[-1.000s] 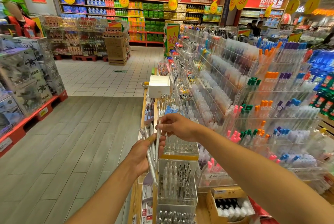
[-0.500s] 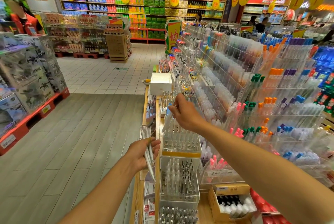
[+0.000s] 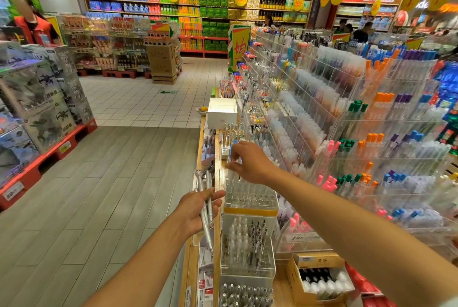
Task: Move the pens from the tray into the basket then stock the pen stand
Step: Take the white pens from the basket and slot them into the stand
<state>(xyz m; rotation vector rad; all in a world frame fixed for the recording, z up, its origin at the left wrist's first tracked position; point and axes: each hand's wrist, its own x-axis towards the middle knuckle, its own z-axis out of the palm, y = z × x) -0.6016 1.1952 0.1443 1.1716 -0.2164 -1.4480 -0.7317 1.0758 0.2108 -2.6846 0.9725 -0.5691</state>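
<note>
Left hand [image 3: 198,210]: fingers curled round a bundle of silvery pens [image 3: 206,207], held upright to slightly tilted, tips extending above and below the fist, just left of the pen stand [image 3: 250,197].

Right hand [image 3: 250,163]: reached forward over the top tier of the pen stand, fingertips drawn together at the far left corner of that tier; a clear pen appears to be pinched there, though this cannot be told for sure against the clear plastic.

Pen stand: clear plastic, tiered, set on a wooden shelf [image 3: 217,244]. Top tier is seen as rows of open holes with a yellow band along its front. The tier below is filled with upright white and black pens; a further tier at the bottom edge is filled with silver-capped pens.

Cardboard box [image 3: 319,277]: open, on the shelf to the right of the stand, packed with black and white caps.

White box [image 3: 221,112]: placed farther along the shelf.

Display racks [image 3: 347,133]: clear, stepped, stocked with pens with pink, green, orange, blue and purple caps, to the right.

Floor [image 3: 111,195]: grey planks, to the left.
</note>
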